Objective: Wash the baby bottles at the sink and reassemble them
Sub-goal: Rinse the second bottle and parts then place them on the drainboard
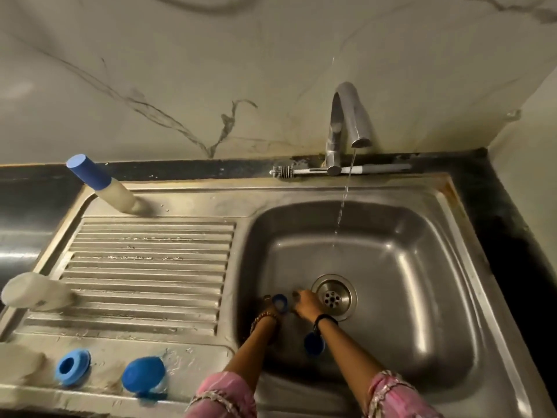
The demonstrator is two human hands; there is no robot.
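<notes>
A: Ring, blue plastic bottle collar (280, 303), is lying low in the steel sink basin (422, 297), between both hands.
B: Left hand (269, 307) is gripping it; right hand (306, 303) is curling beside it, touching the basin floor, grip unclear.
A: Water is running from the chrome tap (346, 122); a blue cap (314, 344) is lying under the right wrist.
</notes>
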